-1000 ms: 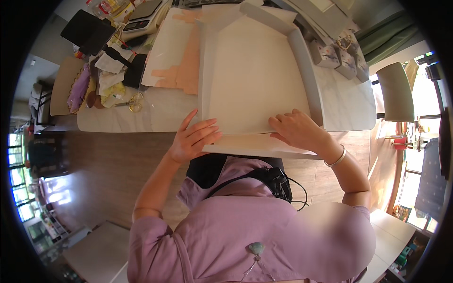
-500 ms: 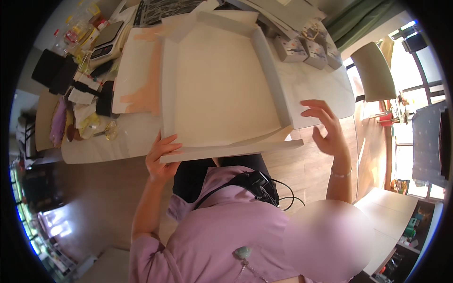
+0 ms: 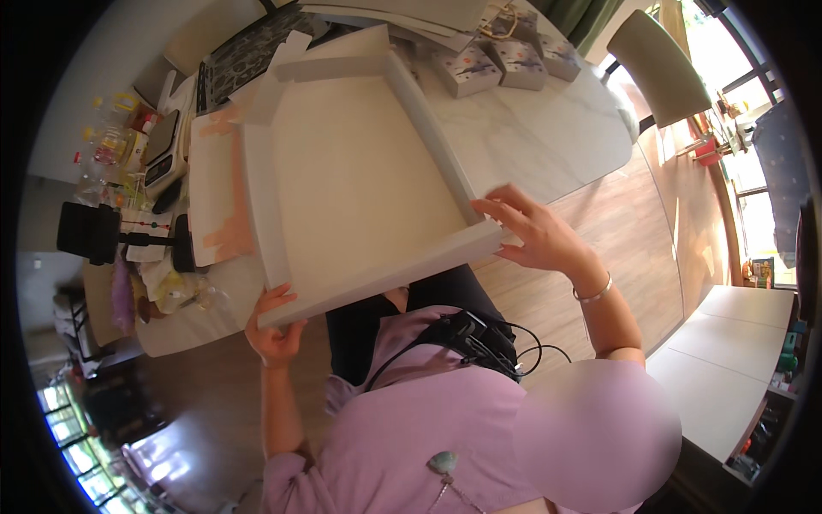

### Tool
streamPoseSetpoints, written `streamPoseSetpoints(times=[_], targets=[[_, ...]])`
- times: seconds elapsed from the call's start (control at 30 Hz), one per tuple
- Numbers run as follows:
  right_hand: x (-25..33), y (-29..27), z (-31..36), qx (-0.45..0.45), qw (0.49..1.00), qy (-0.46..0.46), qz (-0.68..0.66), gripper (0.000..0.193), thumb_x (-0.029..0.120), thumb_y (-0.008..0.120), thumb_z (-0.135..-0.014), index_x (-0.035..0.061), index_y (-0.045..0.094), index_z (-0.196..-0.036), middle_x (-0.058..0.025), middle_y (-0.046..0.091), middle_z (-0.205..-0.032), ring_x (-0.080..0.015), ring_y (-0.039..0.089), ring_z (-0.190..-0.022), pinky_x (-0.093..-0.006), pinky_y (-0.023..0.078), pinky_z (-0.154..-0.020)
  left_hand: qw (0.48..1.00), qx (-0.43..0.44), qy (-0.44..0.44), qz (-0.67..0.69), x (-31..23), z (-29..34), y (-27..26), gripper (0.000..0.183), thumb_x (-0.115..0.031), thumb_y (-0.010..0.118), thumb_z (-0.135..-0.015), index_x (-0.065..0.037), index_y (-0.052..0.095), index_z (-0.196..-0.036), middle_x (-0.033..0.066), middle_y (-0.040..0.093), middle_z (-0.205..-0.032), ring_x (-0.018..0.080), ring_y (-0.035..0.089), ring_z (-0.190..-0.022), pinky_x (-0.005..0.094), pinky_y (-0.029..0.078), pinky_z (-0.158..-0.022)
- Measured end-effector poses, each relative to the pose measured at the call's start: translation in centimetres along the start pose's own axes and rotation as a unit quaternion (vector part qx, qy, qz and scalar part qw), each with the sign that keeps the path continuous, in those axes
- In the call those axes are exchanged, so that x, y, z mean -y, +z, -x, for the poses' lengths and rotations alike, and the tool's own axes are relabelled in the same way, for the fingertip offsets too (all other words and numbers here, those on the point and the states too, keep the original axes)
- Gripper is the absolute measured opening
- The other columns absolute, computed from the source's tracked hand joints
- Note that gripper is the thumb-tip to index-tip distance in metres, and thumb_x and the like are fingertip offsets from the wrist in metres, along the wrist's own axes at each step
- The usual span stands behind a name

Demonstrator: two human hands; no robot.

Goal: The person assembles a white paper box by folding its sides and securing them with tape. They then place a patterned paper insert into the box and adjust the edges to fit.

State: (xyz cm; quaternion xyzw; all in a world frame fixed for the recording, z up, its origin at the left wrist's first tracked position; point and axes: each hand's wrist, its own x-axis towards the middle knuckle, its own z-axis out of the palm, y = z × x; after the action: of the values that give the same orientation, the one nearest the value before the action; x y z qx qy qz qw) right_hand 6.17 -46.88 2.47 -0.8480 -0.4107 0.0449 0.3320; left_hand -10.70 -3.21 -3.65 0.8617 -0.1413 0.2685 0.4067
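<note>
At the table's near edge, we hold a large flat cardboard box [image 3: 360, 180] with raised walls. Our left hand [image 3: 274, 330] grips its near-left corner from below; our right hand [image 3: 535, 236], fingers spread, presses the near-right corner. Smooth, pale, matte board on a white table [image 3: 548, 128].

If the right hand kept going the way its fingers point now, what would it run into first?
The right hand points left across the large shallow white cardboard box. It already touches the box's near right corner, so it would meet the raised right side wall first; depth is uncertain.
</note>
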Motion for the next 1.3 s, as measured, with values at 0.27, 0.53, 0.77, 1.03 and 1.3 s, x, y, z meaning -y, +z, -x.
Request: streamPoseSetpoints(times=[0.27,0.53,0.77,1.03,1.3], targets=[[-1.8,-0.2,-2.9,0.051,0.994,-0.082,-0.056,0.029,0.005,0.083,-0.074,0.0011,0.066,-0.097,-0.0113,0.066,-0.113,-0.0307,0.069,-0.083,-0.0382,0.056,-0.073,0.995,-0.021,-0.07,-0.065,1.2,0.6,-1.6,0.027,-0.017,0.065,-0.098,0.007,0.069,-0.109,0.0196,0.073,-0.114,0.0301,0.07,-0.099,0.0335,0.053,-0.086],[-1.8,1.1,-3.4,0.024,0.989,-0.05,-0.14,0.022,0.005,0.081,-0.08,-0.0008,0.063,-0.092,-0.01,0.062,-0.084,-0.0271,0.065,-0.068,-0.0388,0.052,-0.065,0.99,-0.107,-0.032,-0.085,2.1,-0.7,0.0,0.018,-0.011,0.063,-0.099,0.006,0.068,-0.097,0.0141,0.058,-0.128,0.0195,0.058,-0.102,0.0254,0.046,-0.076],[-1.2,3.6,-2.4,-0.122,0.972,-0.01,-0.201,0.059,0.0,0.082,-0.079,0.0043,0.061,-0.135,-0.0083,0.068,-0.091,-0.0183,0.058,-0.064,-0.0318,0.051,-0.063,0.965,-0.178,-0.186,-0.058,0.9,-1.1,2.3,0.021,-0.009,0.067,-0.098,0.002,0.058,-0.082,0.0052,0.053,-0.111,0.013,0.049,-0.09,0.0267,0.041,-0.073],[-0.1,3.8,-2.9,-0.101,0.992,-0.013,-0.074,0.054,0.006,0.083,-0.08,0.0113,0.067,-0.132,-0.007,0.065,-0.093,-0.0146,0.052,-0.063,-0.0273,0.045,-0.054,0.944,-0.275,-0.155,-0.095,0.2,-2.4,4.0,0.017,-0.006,0.077,-0.088,0.0,0.061,-0.09,0.0068,0.052,-0.108,0.0202,0.057,-0.098,0.0355,0.048,-0.087],[1.2,5.3,-3.7,-0.165,0.986,0.005,-0.009,0.054,0.005,0.084,-0.078,0.0112,0.069,-0.129,-0.0105,0.063,-0.114,-0.0161,0.052,-0.061,-0.0276,0.048,-0.053,0.897,-0.027,0.015,-0.44,-0.6,-2.9,3.5,0.053,-0.038,0.07,-0.094,-0.003,0.062,-0.132,0.0123,0.061,-0.136,0.0327,0.054,-0.132,0.0533,0.033,-0.117]])
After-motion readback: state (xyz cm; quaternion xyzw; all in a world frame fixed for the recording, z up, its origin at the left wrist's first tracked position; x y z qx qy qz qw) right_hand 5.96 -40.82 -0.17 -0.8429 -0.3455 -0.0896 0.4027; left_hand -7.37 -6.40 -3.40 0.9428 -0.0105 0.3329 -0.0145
